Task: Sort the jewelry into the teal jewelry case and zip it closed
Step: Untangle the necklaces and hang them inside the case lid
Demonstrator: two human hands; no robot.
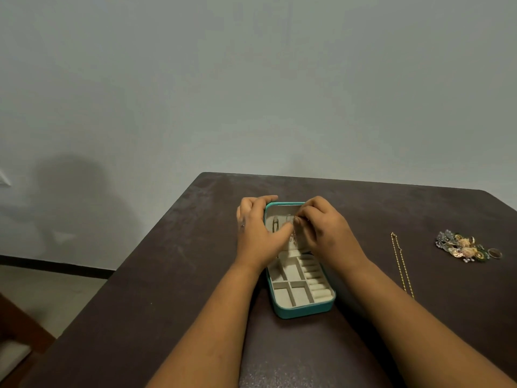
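Note:
The teal jewelry case [305,310] lies open on the dark table, its cream compartments and ring rolls bare. Its lid stands upright at the far end. My left hand [256,233] grips the lid's left edge, fingers curled behind its top and thumb across the inside. My right hand [321,228] pinches a thin chain [294,236] at the lid's inner hooks; the chain dangles down the lid lining. A gold chain [401,264] lies stretched out on the table to the right. Farther right sits a pile of mixed jewelry [464,246] with a ring [494,253] beside it.
The dark table [167,275] ends at its left and far edges, with a grey wall behind it. A wooden chair corner [16,329] shows at the lower left, off the table.

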